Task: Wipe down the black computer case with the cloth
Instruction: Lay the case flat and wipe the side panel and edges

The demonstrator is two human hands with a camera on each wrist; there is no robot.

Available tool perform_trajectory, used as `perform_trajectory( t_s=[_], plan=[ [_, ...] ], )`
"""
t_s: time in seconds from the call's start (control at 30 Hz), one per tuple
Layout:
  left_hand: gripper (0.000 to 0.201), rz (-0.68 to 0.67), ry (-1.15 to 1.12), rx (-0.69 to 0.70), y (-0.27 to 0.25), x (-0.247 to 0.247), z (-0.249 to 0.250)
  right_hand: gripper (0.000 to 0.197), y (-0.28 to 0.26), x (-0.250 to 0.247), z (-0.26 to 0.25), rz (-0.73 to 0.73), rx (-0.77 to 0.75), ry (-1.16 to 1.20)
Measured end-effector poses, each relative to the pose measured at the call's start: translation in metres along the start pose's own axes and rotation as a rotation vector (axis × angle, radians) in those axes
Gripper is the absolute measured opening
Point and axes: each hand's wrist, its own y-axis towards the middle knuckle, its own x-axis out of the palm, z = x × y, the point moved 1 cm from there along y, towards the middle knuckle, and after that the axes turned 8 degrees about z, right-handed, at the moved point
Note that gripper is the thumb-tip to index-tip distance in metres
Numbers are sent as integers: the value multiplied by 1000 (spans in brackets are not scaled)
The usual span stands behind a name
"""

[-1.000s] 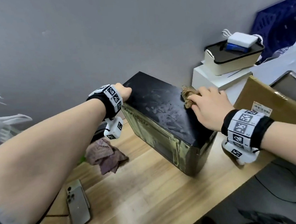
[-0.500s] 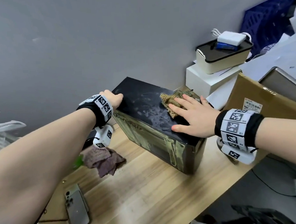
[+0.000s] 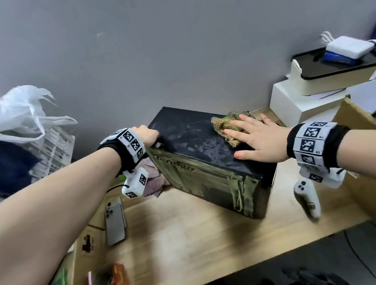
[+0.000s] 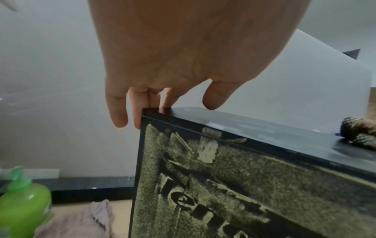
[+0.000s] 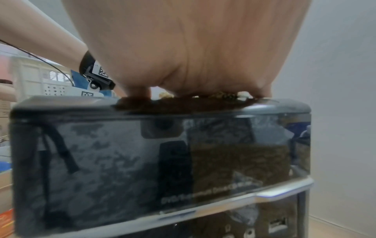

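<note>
case [image 3: 196,142]: black top, olive-gold printed side | cloth [image 3: 226,126]: mottled tan-olive | rag [image 3: 154,182]: dusty mauve | bottle [image 4: 22,207]: bright green | wristbands [image 3: 310,141]: black, with black-and-white square markers | table [image 3: 188,241]: pale wood

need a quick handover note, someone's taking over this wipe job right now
Left hand: fingers hooked over the far left corner of the black computer case, steadying it.
Right hand: flat, fingers straight, pressing the tan-green woven cloth onto the case top near its far right edge.
Case lies on the wooden table.
Done: top shows wipe smears.
Left: top appears unfinished; the side panel and front face look untouched.
</note>
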Motion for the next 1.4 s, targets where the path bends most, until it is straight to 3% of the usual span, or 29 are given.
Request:
perform_trajectory(
  t_s=[0.1, 0.23, 0.37, 0.5, 0.67, 0.77, 0.87, 0.93, 1.03, 1.1, 1.23, 1.33, 1.4],
  plan=[
    [74, -15, -1, -57, -9, 13, -13, 72, 3, 0, 7, -22, -76, -28],
    [56, -37, -105, -148, -56, 8, -20, 70, 1, -3, 14, -44, -151, -46],
    [24, -157, -215, -75, -95, 1, -26, 69, 0, -8, 17, -72, -186, -81],
    [29, -256, -288, -26, -131, -2, -33, 67, 0, -9, 14, -86, -166, -107],
    [17, -362, -245, -7, -151, -1, -48, 62, 0, -8, 4, -91, -115, -91],
    [16, -362, -333, -27, -150, 4, -60, 60, -2, -5, 1, -38, -88, -36],
    [25, -321, -467, -52, -146, 12, -69, 50, -11, -7, -5, 173, -54, 54],
    [25, -285, -549, -48, -146, 16, -70, 41, -22, -10, -7, 310, -18, 37],
    [17, -217, -628, -61, -142, 24, -68, 38, -42, -8, -3, 364, 111, -9],
    [14, -207, -666, -66, -140, 30, -65, 44, -50, -1, 1, 331, 321, -4],
    [32, -163, -702, -48, -133, 41, -58, 51, -49, 26, -4, 301, 708, 179],
    [22, -126, -734, -71, -127, 44, -60, 49, -44, 31, -4, 341, 766, 293],
    [35, -118, -754, -79, -122, 48, -61, 52, -43, 30, 1, 320, 745, 320]
  ],
)
